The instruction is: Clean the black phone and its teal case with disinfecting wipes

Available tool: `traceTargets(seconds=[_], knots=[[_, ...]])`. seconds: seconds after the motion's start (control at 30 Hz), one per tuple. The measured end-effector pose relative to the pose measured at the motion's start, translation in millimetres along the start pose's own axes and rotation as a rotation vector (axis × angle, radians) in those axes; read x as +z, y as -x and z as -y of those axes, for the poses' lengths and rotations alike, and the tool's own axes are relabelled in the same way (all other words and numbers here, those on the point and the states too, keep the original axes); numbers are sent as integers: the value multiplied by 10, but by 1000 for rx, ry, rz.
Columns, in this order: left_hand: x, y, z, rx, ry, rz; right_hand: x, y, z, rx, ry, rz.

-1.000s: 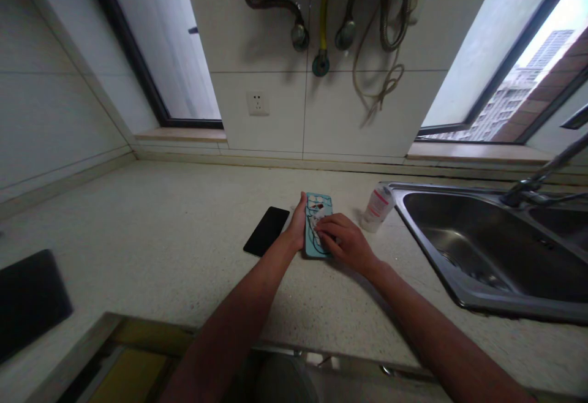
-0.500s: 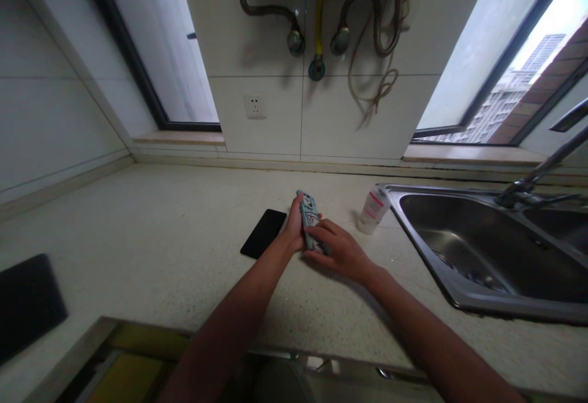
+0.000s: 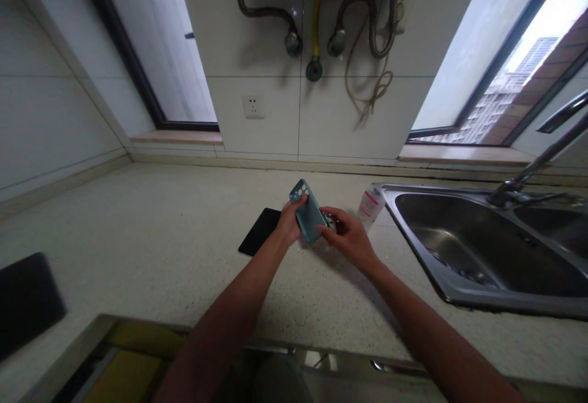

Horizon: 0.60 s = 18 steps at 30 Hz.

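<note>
Above the counter I hold a teal phone case (image 3: 311, 218), tilted, with its plain hollow inner side toward me and its camera holes at the far end. My left hand (image 3: 289, 222) grips its left edge, thumb over the inner side near the holes. My right hand (image 3: 346, 234) pinches its lower right edge. A small black-and-white part (image 3: 329, 222) shows by the right fingers; I cannot tell whether it belongs to the case. Just left of my left hand, a flat black phone-like slab (image 3: 258, 233) lies on the counter, partly covered by that hand.
A clear plastic cup (image 3: 370, 205) with pink print stands right of my hands, beside the steel sink (image 3: 429, 274) with its faucet (image 3: 528, 176). Another dark flat object (image 3: 30, 305) lies at the far left. An open drawer (image 3: 133, 372) is below the counter (image 3: 151, 231).
The phone case has been turned over, from its patterned outer side to its plain inner side. My right hand has shifted from its face to the right edge.
</note>
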<state>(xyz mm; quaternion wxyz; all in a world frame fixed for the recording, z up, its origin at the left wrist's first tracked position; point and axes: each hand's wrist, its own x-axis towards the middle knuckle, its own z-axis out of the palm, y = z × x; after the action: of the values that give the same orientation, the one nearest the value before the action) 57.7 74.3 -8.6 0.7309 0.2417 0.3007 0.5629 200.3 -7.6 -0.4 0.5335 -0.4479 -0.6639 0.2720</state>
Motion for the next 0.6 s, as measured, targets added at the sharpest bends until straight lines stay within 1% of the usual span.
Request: traceTargets(seconds=[0.07, 0.13, 0.2, 0.3, 0.4, 0.5, 0.6], knots=[[-16, -14, 1, 23, -51, -29, -1, 4, 19, 81, -68, 9], [-30, -14, -2, 33, -107, -44, -14, 8, 70, 113, -132, 15], [-45, -10, 5, 42, -167, -44, -42, 5, 132, 106, -170, -1], [-70, -10, 60, 97, -342, -27, -88, -14, 176, 73, -156, -97], [-97, -24, 158, 211, -633, 4, -96, -39, 114, 61, -135, -171], [-116, -30, 250, 285, -880, 99, -59, -57, -15, 101, -141, -165], [-107, 17, 271, 332, -1090, 164, -23, -70, -136, 118, -93, -164]])
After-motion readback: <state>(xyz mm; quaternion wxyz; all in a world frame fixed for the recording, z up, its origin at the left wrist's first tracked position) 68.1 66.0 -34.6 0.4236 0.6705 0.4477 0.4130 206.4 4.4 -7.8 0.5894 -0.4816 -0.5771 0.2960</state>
